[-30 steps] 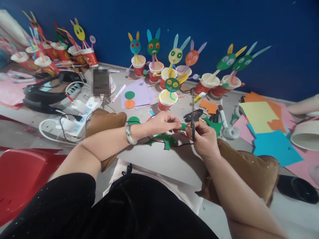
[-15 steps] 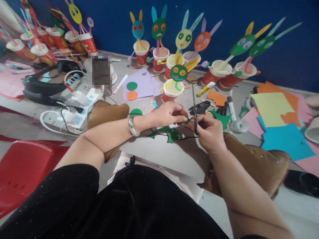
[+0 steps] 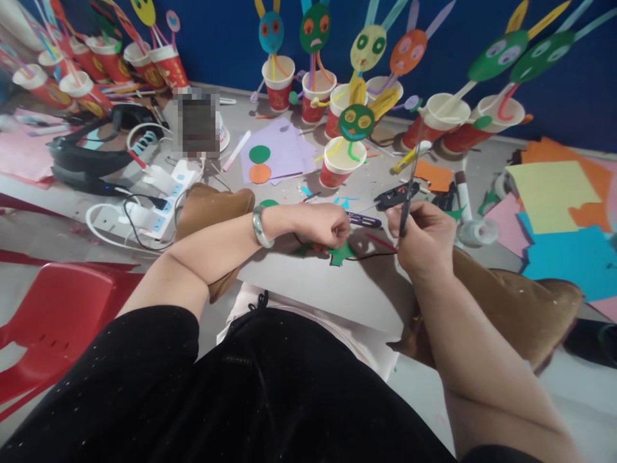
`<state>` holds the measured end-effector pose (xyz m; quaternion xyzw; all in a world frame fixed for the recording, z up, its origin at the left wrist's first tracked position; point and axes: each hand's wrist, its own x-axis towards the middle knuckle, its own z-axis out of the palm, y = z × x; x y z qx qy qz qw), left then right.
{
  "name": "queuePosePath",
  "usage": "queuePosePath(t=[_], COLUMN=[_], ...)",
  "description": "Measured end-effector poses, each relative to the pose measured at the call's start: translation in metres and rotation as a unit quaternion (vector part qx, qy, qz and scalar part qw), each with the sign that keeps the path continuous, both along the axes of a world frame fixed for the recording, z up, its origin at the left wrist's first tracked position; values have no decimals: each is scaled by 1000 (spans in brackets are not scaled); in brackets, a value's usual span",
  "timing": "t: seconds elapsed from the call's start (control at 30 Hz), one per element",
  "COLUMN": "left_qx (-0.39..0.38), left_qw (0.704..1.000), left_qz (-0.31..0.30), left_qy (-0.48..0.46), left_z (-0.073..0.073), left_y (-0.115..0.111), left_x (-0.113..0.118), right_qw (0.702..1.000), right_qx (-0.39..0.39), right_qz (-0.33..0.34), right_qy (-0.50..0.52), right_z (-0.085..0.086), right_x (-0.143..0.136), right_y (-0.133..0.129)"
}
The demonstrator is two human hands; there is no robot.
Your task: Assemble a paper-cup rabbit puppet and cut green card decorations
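My right hand (image 3: 428, 239) is wrapped round a pair of scissors (image 3: 407, 204), their thin blades pointing up and away from me. To its left, my left hand (image 3: 328, 225) is curled low over the table, fingers bent under; whatever they may hold is hidden. Beneath it lie green paper scraps (image 3: 341, 252) with ragged cut edges. A purple slotted tool (image 3: 364, 220) shows just beyond my left hand. Farther off, a red paper cup (image 3: 336, 172) holds a green paper face (image 3: 357, 122) with yellow ears and pipe-cleaner arms.
Several more cups with paper rabbit faces line the blue wall (image 3: 216, 38). Purple sheets (image 3: 284, 151) carry green and orange discs. A power strip (image 3: 168, 209) with cables lies left, tape (image 3: 477, 231) and coloured sheets (image 3: 569, 267) right. A red chair (image 3: 62, 308) stands at lower left.
My left hand has drawn away from the scissors, leftward and down to the scraps; the small green piece between its fingers is out of sight. My right hand keeps the scissors. The view has shifted slightly.
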<state>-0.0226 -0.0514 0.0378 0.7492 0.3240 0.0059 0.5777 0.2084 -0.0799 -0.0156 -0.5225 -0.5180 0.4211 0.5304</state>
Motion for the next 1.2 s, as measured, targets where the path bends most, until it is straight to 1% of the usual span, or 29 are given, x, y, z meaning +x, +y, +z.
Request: queuePosePath(t=[0.03, 0.1, 0.2, 0.27, 0.4, 0.43, 0.5, 0.57, 0.6, 0.63, 0.7, 0.8, 0.93, 1.03, 1.1, 1.2], left_qx=[8, 43, 97, 106, 101, 116, 160, 215, 241, 264, 288, 285, 289, 288, 283, 296], left_qw=[1000, 997, 992, 990, 990, 990, 986, 970, 960, 951, 939, 938, 938, 934, 930, 917], left_qz=[-23, -57, -82, -87, -91, -69, 6, 69, 80, 75, 43, 15, 15, 5, -14, -50], left_qy=[7, 14, 23, 30, 37, 32, 42, 89, 117, 144, 181, 198, 191, 210, 235, 263], left_z=[-3, -9, -15, -14, -6, -4, -1, 1, 2, 4, 7, 10, 9, 9, 11, 17], left_y=[-3, -10, -16, -17, -11, -8, -2, 2, 3, 3, 2, -1, -2, -2, -3, -6], left_x=[2, 5, 10, 10, 6, 5, 1, -3, -5, -6, -8, -8, -7, -7, -7, -5], right_qw=[1000, 998, 998, 998, 996, 996, 995, 994, 994, 993, 993, 993, 991, 990, 988, 986], right_qx=[6, 11, 20, 32, 53, 54, 53, 53, 53, 53, 54, 58, 58, 59, 66, 76], right_qz=[-23, -46, -40, -39, -50, -54, -67, -81, -85, -88, -89, -85, -90, -95, -94, -97], right_qy=[13, 35, 42, 45, 53, 51, 45, 48, 51, 55, 55, 55, 78, 90, 99, 110], right_z=[0, 1, 1, 0, -4, -4, -4, -2, -1, 0, 1, 2, 4, 6, 7, 7], right_x=[-1, -3, -5, -5, -3, -2, -2, -3, -3, -4, -5, -6, -7, -8, -10, -11], right_y=[0, 0, 1, 2, 4, 5, 6, 6, 7, 6, 6, 6, 6, 7, 8, 9])
